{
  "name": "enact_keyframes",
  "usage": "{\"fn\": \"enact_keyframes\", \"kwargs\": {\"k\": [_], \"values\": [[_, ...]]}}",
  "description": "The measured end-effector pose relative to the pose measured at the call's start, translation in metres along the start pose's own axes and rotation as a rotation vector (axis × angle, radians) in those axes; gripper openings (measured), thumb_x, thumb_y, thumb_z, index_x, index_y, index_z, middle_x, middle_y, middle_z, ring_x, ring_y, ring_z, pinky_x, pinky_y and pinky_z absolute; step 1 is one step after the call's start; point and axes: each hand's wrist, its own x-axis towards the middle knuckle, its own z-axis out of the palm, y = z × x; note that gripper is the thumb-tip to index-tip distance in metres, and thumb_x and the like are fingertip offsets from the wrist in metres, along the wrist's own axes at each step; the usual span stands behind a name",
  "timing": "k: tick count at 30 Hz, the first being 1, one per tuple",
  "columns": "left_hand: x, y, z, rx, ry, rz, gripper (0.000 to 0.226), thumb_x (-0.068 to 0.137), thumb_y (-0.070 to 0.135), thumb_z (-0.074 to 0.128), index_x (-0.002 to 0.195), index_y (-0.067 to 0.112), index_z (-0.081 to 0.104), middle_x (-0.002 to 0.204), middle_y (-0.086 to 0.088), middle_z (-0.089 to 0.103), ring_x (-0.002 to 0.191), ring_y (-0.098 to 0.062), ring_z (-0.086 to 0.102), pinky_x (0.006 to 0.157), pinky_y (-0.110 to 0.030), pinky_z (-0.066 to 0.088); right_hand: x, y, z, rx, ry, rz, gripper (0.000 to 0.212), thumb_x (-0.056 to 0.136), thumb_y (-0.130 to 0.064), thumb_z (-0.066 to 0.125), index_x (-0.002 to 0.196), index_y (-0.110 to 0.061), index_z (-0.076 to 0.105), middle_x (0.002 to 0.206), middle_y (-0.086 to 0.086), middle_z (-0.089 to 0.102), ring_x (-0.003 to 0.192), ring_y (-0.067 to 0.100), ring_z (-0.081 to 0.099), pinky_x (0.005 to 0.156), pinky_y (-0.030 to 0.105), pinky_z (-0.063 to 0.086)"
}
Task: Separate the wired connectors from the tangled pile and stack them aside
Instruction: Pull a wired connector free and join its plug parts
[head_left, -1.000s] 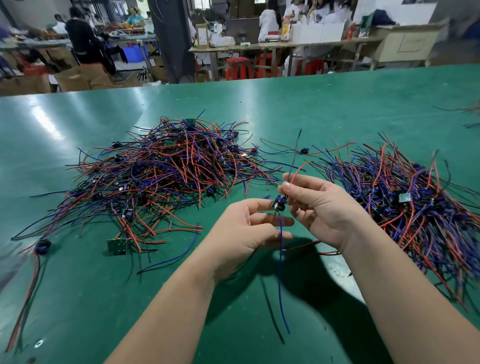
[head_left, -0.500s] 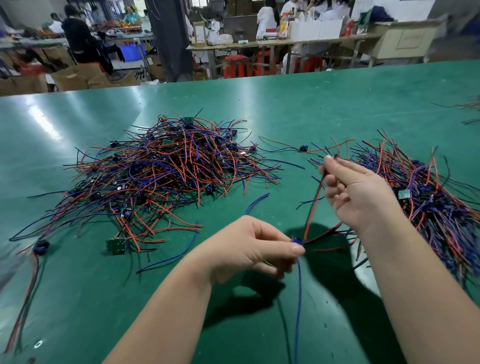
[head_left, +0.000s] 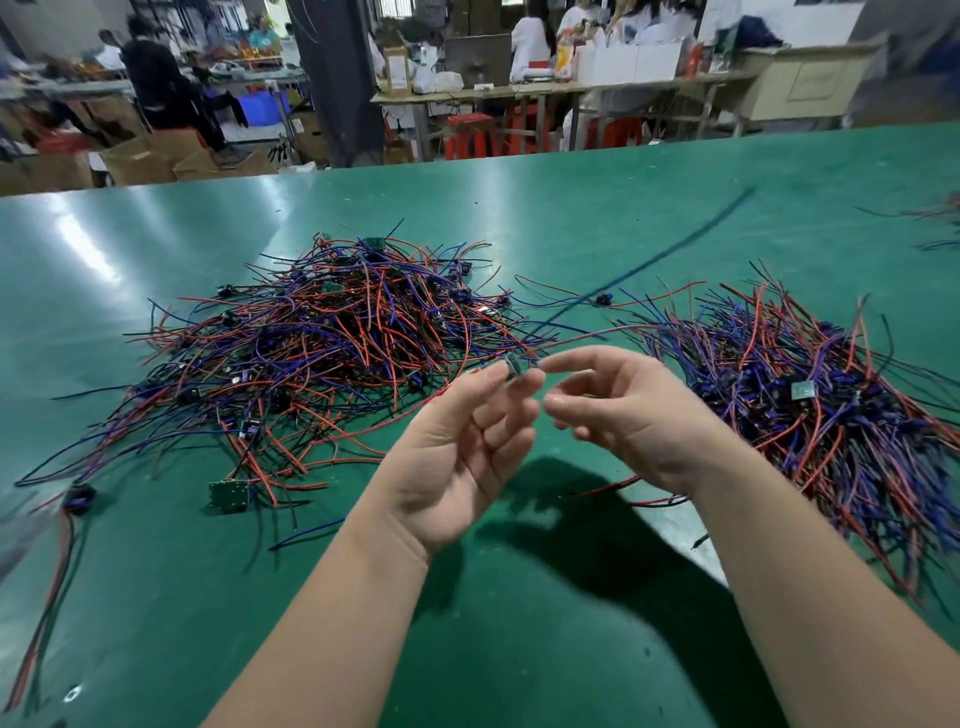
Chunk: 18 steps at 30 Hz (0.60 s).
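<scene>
Left hand (head_left: 457, 457) pinches a small connector (head_left: 511, 370) at its fingertips; its blurred wire runs toward one o'clock. Right hand (head_left: 628, 415), loosely open and empty, is just beside. The stacked pile (head_left: 810, 395) lies at three o'clock, the right hand nearer it; the tangled pile (head_left: 322, 343) at ten.

This was a factory assembly floor. Beyond the hands stretched a broad green worktable (head_left: 649, 208) heaped with wire harnesses (head_left: 332, 348); farther off stood benches (head_left: 519, 93), cardboard boxes (head_left: 150, 156), red stools (head_left: 470, 135) and other workers (head_left: 150, 78).
</scene>
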Motion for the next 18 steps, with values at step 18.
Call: {"fn": "enact_keyframes", "kwargs": {"k": [18], "values": [[0.006, -0.013, -0.001, 0.406, -0.147, 0.218, 0.025, 0.070, 0.022, 0.078, 0.093, 0.014, 0.073, 0.096, -0.009, 0.074, 0.070, -0.015, 0.070, 0.058, -0.023, 0.055, 0.005, 0.002, 0.000, 0.305, -0.003, -0.023, 0.015, 0.068, -0.026, 0.066, 0.064, -0.012, 0.070, 0.066, 0.005, 0.062, 0.058, 0.015, 0.052, 0.054, 0.021, 0.043]]}}
